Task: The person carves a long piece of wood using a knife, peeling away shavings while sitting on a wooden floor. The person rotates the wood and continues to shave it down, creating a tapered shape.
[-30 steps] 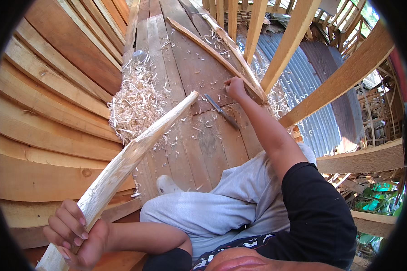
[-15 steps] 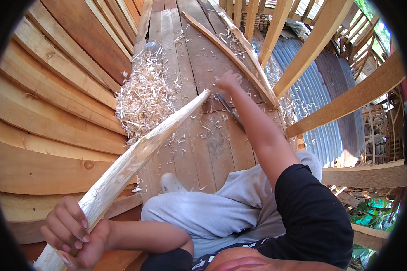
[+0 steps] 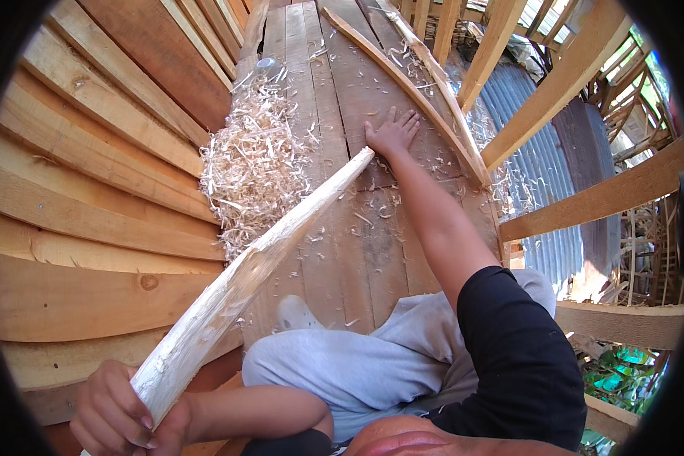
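A pale peeled wooden pole [image 3: 243,281] slants from the lower left up to its tapered tip near the middle. My left hand [image 3: 118,406] is wrapped round its thick lower end. My right hand [image 3: 394,135], just beyond the tip, lies flat on the floor planks [image 3: 342,258] with its fingers spread and nothing in them. Whether the pole's tip touches my right wrist I cannot tell. Thin curled shavings lie scattered about that hand.
A heap of wood shavings [image 3: 254,163] lies left of the pole, against stacked boards [image 3: 91,235]. Two long strips, a brown one [image 3: 403,80] and a paler one [image 3: 452,102], lie at the far right. Wooden railing posts [image 3: 558,83] and a corrugated metal sheet [image 3: 532,129] stand beyond.
My right hand's fingers have spread out flat on the planks. The dark blade-like tool beside my right forearm no longer shows. The whole view has shifted slightly.
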Demonstrator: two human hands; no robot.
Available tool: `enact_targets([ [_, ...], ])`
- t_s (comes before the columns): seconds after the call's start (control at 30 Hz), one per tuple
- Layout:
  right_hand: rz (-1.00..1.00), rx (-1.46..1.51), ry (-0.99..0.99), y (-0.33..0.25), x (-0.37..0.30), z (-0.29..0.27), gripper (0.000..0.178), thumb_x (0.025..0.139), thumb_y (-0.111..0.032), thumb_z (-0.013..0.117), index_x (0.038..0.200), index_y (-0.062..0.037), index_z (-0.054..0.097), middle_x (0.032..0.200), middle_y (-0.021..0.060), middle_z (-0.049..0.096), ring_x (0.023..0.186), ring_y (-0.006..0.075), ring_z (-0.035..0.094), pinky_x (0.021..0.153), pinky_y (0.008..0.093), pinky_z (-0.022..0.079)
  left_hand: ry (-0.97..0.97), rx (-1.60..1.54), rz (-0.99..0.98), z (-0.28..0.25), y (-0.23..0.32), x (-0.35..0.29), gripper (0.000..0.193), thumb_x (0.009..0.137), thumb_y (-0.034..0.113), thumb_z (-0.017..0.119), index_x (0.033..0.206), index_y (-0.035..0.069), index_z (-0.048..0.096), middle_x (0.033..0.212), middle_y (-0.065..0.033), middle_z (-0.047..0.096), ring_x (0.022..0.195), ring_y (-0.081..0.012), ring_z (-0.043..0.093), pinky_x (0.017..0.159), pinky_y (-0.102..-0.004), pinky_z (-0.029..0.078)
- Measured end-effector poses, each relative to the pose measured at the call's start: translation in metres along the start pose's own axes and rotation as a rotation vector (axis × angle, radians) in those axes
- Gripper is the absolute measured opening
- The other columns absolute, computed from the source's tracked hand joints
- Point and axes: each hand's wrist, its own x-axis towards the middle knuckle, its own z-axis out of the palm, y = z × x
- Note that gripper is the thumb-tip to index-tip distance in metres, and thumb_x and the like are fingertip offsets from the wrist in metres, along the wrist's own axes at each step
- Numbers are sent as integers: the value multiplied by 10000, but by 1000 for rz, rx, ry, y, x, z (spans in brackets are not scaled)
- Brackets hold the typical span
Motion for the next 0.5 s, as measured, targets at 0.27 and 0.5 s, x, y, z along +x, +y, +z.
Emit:
enact_targets([
  [0.27, -588, 487, -53, 13, 33, 29, 599, 952, -364, 431, 1463, -70, 324, 1537, 259, 202, 1451, 389, 130, 1178, 466, 75, 24, -61, 9, 8, -6, 1, 209, 825, 251, 611, 702, 193, 453, 598, 97, 396, 485, -37, 396, 525, -210, 316],
  [0.5, -476, 527, -58, 15, 38, 37, 564, 958, -347, 429, 1452, -88, 350, 1536, 210, 251, 1446, 391, 141, 1169, 505, 66, 5, -83, 10, 10, -7, 1, 208, 829, 258, 604, 705, 191, 452, 597, 95, 398, 485, -42, 400, 521, -211, 315],
])
